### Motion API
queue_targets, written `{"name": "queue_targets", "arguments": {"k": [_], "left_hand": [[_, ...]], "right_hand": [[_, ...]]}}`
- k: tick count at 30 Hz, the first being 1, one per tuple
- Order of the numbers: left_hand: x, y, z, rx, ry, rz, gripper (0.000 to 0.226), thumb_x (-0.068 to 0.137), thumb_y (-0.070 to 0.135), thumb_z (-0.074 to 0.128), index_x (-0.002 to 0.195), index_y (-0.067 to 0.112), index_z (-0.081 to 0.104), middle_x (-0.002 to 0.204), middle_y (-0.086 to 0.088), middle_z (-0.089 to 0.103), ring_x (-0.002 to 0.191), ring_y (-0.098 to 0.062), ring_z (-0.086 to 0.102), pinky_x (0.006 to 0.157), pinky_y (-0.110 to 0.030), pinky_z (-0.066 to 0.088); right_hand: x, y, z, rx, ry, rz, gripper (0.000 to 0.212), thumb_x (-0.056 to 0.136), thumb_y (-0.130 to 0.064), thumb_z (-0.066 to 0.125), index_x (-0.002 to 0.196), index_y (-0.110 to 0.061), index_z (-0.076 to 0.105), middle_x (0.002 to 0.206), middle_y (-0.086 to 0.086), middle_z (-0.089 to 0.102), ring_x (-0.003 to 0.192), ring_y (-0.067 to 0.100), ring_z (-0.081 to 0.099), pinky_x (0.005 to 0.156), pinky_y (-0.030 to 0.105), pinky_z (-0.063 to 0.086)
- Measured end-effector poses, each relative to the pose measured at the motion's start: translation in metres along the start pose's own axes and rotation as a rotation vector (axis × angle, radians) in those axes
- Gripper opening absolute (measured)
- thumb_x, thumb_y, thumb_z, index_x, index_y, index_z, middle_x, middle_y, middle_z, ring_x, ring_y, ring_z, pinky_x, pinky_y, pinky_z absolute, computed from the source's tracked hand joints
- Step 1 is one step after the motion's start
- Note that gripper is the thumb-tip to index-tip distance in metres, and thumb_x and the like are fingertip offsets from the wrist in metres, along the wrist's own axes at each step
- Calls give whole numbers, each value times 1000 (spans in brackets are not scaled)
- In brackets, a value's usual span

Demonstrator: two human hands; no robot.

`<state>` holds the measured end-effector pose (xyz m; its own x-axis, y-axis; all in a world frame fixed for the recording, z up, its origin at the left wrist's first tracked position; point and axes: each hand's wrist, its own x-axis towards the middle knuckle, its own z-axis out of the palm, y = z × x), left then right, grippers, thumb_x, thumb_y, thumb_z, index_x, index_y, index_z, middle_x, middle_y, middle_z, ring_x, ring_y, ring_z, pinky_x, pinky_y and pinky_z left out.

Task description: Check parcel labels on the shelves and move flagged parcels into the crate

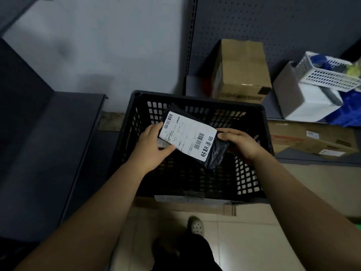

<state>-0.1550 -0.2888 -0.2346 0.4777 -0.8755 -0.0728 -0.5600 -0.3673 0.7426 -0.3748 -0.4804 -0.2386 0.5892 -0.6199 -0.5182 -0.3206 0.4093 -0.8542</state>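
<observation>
- Dark metal shelving (58, 137): flat matte boards along the left. A pegboard panel (283, 26) with fine round holes stands behind at right.
- Floor (250, 243): pale, smooth tiles.
- Black plastic crate (197, 99): rectangular, lattice walls with rounded slots, open top. It stands on the floor, partly on a flattened cardboard sheet (195, 208).
- Cardboard box (242, 71): brown, upright, taped seam. It stands on the low shelf just behind the crate's far right corner.
- White perforated basket (330, 77): rigid plastic, tilted, at far right on top of a white-and-grey block.
- Parcel (216, 153): black crinkled poly mailer, soft and flattish. It is held tilted in the air over the crate's open mouth, label side up.
- Left grip (152, 141): thumb on the label's near-left edge, fingers beneath, pinching the parcel.
- Right grip (240, 141): fingers curled over the parcel's right end, pinching the loose black film.
- Label (187, 135): white rectangle with two barcodes and bold characters along its right edge.
- Perforated clog (195, 224): pale, rounded toe.
</observation>
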Motion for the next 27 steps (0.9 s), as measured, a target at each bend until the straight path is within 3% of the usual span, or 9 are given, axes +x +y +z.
{"name": "queue_targets", "arguments": {"k": [5, 7, 10, 14, 17, 19, 21, 24, 27], "left_hand": [[19, -27, 24, -21, -9, -156, 77, 80, 29, 78, 145, 32, 37, 136, 6, 42, 118, -1, 37, 100, -24, 31], [30, -37, 32, 7, -9, -246, 74, 78, 31, 78, 142, 29, 42, 134, 3, 45, 117, -6, 42, 98, -25, 34], [46, -55, 44, 45, -9, -368, 69, 75, 34, 80, 136, 25, 48, 131, -2, 48, 117, -15, 49, 97, -31, 41], [62, -77, 60, 102, 2, -483, 70, 78, 33, 78, 139, 21, 45, 134, -6, 45, 120, -21, 48, 99, -35, 41], [72, -89, 66, 137, 6, -521, 72, 80, 33, 77, 142, 18, 42, 138, -8, 42, 124, -23, 45, 102, -36, 39], [78, -97, 68, 142, 14, -518, 71, 81, 30, 76, 141, 16, 42, 138, -10, 42, 125, -24, 44, 101, -35, 38], [86, -106, 70, 128, 20, -519, 68, 82, 27, 75, 141, 15, 42, 138, -11, 41, 123, -25, 45, 99, -33, 38], [97, -121, 74, 109, 34, -517, 65, 83, 24, 74, 140, 16, 44, 137, -11, 40, 122, -25, 46, 99, -33, 38], [108, -134, 81, 106, 31, -484, 63, 82, 27, 74, 138, 20, 47, 139, -8, 40, 122, -25, 47, 103, -41, 42]], "right_hand": [[60, 21, 8, 49, 32, 93, 59, 67, -33, 85, 120, -18, 67, 119, 8, 70, 112, 23, 66, 102, 40, 49], [84, 30, 17, 49, 129, 87, 60, 75, -34, 83, 125, -10, 60, 120, 7, 67, 109, 22, 65, 96, 38, 53], [106, 38, 34, -57, 253, 87, 56, 84, -35, 76, 124, -7, 50, 113, 3, 59, 97, 16, 60, 65, 23, 49], [131, 59, 46, -47, 134, 161, 59, 79, -25, 82, 128, -17, 50, 117, 0, 62, 97, 16, 62, 81, 28, 53], [143, 74, 50, -102, -10, 169, 68, 77, -8, 81, 133, -24, 47, 114, -3, 63, 90, 8, 62, 70, 19, 54], [153, 85, 54, -259, -65, 145, 89, 67, -16, 88, 142, -28, 41, 136, 5, 55, 110, 17, 59, 86, 27, 54], [163, 93, 60, -419, -62, 122, 112, 60, -24, 91, 151, -33, 27, 149, 3, 37, 130, 24, 43, 108, 38, 42], [180, 101, 71, -458, 14, 111, 118, 68, -17, 88, 158, -27, 11, 156, 6, 22, 141, 26, 29, 116, 38, 31], [194, 109, 79, -466, 107, 72, 117, 70, -14, 86, 157, -23, 9, 156, 11, 26, 142, 27, 30, 116, 40, 31]]}}
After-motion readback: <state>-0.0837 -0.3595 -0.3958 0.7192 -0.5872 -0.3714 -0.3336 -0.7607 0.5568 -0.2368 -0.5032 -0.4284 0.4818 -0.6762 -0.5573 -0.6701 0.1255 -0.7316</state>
